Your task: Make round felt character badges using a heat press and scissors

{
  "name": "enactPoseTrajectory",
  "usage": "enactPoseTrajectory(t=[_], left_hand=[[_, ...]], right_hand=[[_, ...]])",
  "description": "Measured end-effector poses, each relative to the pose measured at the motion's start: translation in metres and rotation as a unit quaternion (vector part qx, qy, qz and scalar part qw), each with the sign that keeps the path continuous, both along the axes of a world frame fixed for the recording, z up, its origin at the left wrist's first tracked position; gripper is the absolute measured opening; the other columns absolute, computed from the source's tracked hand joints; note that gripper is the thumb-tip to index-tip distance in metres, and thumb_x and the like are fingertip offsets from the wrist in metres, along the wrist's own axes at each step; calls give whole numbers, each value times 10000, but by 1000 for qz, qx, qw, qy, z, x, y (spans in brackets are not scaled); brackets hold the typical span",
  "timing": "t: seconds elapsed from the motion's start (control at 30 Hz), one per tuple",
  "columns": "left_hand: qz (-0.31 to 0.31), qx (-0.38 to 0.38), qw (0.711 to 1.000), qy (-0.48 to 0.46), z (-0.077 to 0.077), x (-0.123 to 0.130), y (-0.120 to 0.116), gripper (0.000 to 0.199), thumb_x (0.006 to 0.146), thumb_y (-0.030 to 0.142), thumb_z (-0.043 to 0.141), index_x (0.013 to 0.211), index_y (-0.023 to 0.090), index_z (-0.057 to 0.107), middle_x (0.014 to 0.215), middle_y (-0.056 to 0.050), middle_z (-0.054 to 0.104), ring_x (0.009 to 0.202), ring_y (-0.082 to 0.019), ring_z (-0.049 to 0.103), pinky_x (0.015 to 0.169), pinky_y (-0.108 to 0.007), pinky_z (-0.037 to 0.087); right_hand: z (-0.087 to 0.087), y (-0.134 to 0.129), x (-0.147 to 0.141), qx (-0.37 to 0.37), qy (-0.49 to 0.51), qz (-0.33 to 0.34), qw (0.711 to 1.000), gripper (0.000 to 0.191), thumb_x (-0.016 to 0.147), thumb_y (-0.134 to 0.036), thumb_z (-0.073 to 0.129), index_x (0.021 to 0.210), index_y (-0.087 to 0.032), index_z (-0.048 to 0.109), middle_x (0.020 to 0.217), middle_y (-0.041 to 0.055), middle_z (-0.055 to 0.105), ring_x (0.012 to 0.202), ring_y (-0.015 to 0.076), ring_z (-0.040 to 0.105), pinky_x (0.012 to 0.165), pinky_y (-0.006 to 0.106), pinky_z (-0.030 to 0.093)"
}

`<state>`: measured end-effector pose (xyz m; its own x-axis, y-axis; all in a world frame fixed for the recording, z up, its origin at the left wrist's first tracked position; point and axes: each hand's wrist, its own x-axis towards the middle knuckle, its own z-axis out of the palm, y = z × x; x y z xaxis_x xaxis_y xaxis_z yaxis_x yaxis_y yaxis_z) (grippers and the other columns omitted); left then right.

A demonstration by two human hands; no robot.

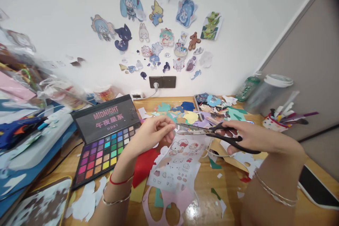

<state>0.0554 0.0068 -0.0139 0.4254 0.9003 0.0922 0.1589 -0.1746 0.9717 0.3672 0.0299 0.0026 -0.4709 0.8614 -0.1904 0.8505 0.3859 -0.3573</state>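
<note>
The right hand [237, 136] grips black scissors [214, 131], blades parted toward the left hand [162, 129], whose fingers pinch together above a printed sheet [178, 164] over the tabletop [209, 197].

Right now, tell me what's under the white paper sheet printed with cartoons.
Pink paper with holes and a teal paper scrap show past its lower edge; what the sheet covers is hidden.
</note>
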Motion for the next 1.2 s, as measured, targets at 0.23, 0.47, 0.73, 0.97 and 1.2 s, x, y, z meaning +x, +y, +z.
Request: enactPoseTrajectory(t=[0.23, 0.47, 0.73, 0.97, 1.2], left_hand=[[19, 32, 997, 74, 2, -5, -5, 203, 870, 349, 507, 794, 167, 553, 509, 42, 520, 408, -79, 459, 416, -181, 349], [11, 88, 985, 147, 8, -7, -8, 236, 856, 341, 514, 719, 159, 577, 647, 4, 563, 530, -95, 431, 492, -212, 311], [26, 88, 987, 133, 7, -7, -9, 254, 861, 370, 514, 754, 156, 597, 558, 28, 501, 456, -79, 352, 436, -206, 256], [72, 95, 984, 130, 7, -7, -10, 234, 862, 377, 517, 784, 172, 598, 587, 23, 527, 483, -87, 399, 446, -202, 288], [153, 115, 976, 107, 14, -12, -17, 204, 844, 363, 545, 771, 177, 586, 471, 72, 318, 413, -74, 301, 427, -199, 289]], right_hand=[[4, -1, -5, -88, -18, 19, 996, 459, 621, -609, 650, 845, -216, 572, 747, -9, 547, 648, 154, 486, 541, 239, 376], [9, -2, -11, -98, -14, 1, 995, 426, 651, -584, 639, 843, -206, 596, 698, -16, 539, 597, 131, 450, 522, 230, 348], [13, -6, -16, -81, -34, 17, 996, 394, 685, -573, 609, 802, -198, 611, 684, -12, 534, 598, 131, 448, 514, 228, 323], [13, -2, -9, -225, 48, 56, 972, 349, 702, -529, 626, 761, -186, 647, 641, -14, 563, 577, 115, 472, 507, 211, 340], [1, 8, 6, -326, 198, 102, 919, 560, 699, -633, 578, 915, -119, 631, 644, 29, 601, 574, 132, 564, 553, 235, 457]])
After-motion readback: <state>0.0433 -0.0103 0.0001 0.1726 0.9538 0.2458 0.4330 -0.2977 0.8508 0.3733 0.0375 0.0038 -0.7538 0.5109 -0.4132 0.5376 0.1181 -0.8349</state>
